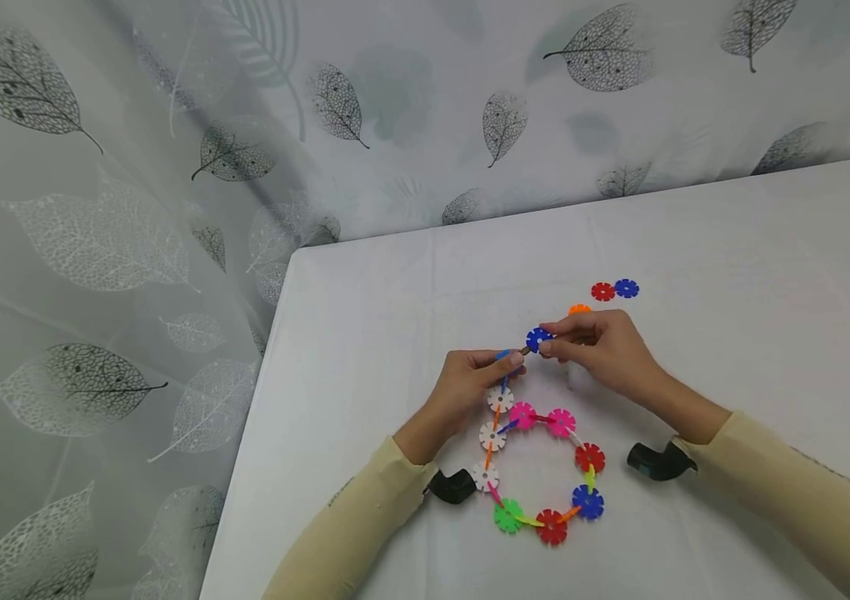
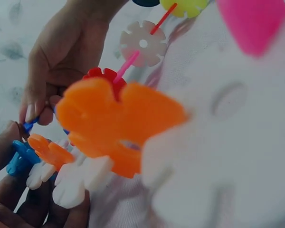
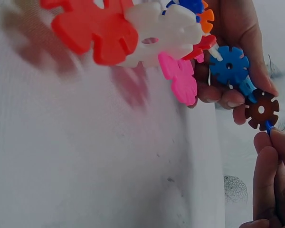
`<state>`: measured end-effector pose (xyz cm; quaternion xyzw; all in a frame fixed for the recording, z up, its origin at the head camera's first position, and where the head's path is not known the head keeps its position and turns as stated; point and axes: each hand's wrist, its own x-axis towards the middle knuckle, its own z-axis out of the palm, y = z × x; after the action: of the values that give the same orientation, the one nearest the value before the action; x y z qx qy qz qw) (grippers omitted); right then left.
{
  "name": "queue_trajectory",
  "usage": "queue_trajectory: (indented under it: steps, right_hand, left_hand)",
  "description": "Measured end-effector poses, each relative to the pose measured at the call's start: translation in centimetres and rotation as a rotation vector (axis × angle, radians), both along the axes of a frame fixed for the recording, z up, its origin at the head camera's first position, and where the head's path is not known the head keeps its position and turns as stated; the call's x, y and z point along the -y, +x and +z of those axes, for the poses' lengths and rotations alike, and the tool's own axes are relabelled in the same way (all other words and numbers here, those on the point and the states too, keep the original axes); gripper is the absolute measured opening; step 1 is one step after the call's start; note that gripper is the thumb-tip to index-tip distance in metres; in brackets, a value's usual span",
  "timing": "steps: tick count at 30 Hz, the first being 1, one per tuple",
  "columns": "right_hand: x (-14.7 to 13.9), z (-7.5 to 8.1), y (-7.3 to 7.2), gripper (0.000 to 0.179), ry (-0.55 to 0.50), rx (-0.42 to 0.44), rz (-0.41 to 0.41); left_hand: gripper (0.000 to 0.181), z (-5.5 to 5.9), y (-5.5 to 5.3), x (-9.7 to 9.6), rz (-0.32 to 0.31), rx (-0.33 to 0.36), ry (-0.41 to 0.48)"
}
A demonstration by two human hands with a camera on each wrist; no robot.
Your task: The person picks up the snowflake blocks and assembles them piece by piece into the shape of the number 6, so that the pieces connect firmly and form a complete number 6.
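In the head view, my left hand (image 1: 462,387) holds the upper end of a chain of notched plastic discs, its thumb near the tip. My right hand (image 1: 612,354) pinches a dark blue disc (image 1: 536,340) between thumb and fingers, edge against the chain's end. A brown disc (image 3: 254,114) shows in the right wrist view, with the dark blue one at its lower slot and a light blue disc (image 3: 221,66) behind it. Below the left hand, white discs (image 1: 496,407) lead down to a ring of interlocked colored discs, including a green disc (image 1: 504,522).
Beyond the right hand, a red disc (image 1: 597,292) and another blue disc (image 1: 626,293) lie on the white-covered table (image 1: 365,333). An orange disc (image 1: 579,308) peeks out behind the right hand. A leaf-print curtain (image 1: 410,133) hangs along the table's back and left edges.
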<state>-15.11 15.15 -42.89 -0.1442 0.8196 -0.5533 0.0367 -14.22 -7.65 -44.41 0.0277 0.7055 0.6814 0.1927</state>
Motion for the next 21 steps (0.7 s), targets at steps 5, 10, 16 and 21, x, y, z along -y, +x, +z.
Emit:
queue_trajectory:
  steps: [5,10,16,21]
  right_hand:
    - [0.26,-0.32,-0.08,0.028,0.016,0.009,-0.004]
    - [0.48,-0.28,-0.11,0.027,0.049,0.008,-0.003]
    - [0.42,-0.09,0.07,0.029,0.086,-0.003,0.004]
    - [0.15,-0.23,0.12,0.032,0.072,0.006,0.023]
  left_hand:
    - [0.032,-0.13,-0.03,0.19,0.013,0.027,-0.002]
    - [0.03,-0.18,0.02,0.11,0.025,0.037,-0.012]
    - [0.028,-0.21,0.14,0.08,0.018,0.021,-0.033]
    - [0.03,0.08,0.15,0.11,-0.016,0.017,-0.054]
